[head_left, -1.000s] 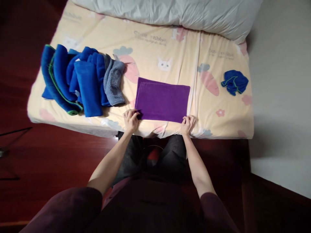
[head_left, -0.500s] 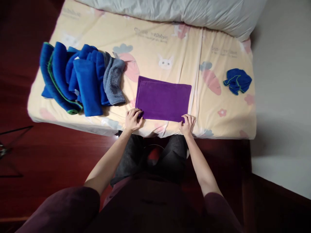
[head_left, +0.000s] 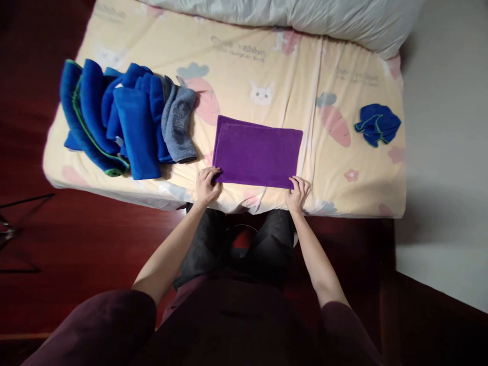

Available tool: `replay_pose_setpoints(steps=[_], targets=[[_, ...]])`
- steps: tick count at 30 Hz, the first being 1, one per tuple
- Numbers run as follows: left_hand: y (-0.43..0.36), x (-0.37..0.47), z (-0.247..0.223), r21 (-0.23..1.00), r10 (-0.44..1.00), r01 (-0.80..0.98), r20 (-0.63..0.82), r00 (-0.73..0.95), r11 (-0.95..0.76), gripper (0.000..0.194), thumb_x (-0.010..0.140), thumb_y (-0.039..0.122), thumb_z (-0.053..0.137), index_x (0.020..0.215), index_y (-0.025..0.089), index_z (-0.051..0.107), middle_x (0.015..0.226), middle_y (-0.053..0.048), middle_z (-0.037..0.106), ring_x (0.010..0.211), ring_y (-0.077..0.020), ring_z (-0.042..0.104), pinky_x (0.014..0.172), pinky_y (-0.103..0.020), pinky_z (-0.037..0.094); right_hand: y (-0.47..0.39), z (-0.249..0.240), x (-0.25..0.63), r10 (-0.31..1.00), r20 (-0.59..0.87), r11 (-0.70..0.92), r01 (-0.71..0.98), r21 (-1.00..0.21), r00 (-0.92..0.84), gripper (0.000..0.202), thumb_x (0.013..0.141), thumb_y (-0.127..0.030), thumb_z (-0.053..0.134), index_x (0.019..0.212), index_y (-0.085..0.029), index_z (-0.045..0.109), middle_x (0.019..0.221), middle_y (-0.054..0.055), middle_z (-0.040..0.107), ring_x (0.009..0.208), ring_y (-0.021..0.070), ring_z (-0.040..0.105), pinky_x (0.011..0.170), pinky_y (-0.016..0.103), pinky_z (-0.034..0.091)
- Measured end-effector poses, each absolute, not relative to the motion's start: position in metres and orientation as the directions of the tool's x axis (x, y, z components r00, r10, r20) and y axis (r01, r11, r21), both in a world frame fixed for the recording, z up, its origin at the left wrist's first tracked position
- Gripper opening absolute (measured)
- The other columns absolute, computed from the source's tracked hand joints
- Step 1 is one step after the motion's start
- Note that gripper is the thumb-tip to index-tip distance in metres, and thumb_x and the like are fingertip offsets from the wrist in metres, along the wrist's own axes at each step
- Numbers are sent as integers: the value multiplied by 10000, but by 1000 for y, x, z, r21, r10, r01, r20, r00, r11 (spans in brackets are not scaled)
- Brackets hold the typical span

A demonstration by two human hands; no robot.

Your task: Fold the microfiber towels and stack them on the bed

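Observation:
A purple towel [head_left: 259, 155], folded into a flat rectangle, lies near the front edge of the bed. At its left edge the layers do not quite line up. My left hand [head_left: 208, 185] has its fingers closed on the near left corner of the towel. The near right corner is pinched between the thumb and fingers of my right hand [head_left: 298, 192]. Both hands rest low against the bedsheet. The thumb of my left hand is partly hidden.
Rolled blue towels [head_left: 137, 134] are heaped on the left, a grey one [head_left: 178, 124] beside them. A crumpled blue cloth [head_left: 378, 124] lies at the right. A white pillow or quilt [head_left: 267, 12] spans the back of the patterned bedsheet [head_left: 244, 76]. A wall [head_left: 442, 152] stands at right.
The view has shifted slightly. My fingers have moved a little outward at the towel's near corners, and the towel lies much as before.

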State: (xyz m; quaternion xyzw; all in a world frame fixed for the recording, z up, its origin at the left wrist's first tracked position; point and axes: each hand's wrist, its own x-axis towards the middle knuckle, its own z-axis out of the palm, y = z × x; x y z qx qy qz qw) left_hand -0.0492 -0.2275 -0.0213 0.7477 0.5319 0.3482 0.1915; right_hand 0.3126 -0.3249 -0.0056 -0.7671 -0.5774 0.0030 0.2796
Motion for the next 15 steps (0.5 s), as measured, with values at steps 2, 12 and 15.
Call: replay_pose_setpoints(steps=[2,12,15], targets=[[-226,-50,-21,682,939,652,305,160,-333,457,745,144,550,1169,230,697,1263,-107,722,1252,-304,620,1124,-514,440,-324,-5,313,880,319,-177,866,-468,352,504,794,-75,508,1215,-210,750,1269,124,709,1263,296,550,1153,532,382],[-223,-48,-16,740,959,628,281,39,-243,443,796,128,529,1191,216,711,1148,-92,741,1168,-277,613,1065,-450,488,-320,-11,316,841,369,-107,791,-603,396,442,892,-95,439,1229,-170,714,1182,148,725,1216,260,621,1098,464,512],[-223,-48,-17,742,961,631,277,23,-229,390,837,151,541,1182,210,713,1112,-97,732,1142,-277,608,1047,-440,488,-320,-14,316,833,349,-134,768,-626,429,368,926,-138,454,1197,-179,700,1141,139,730,1189,262,630,1103,460,503]])
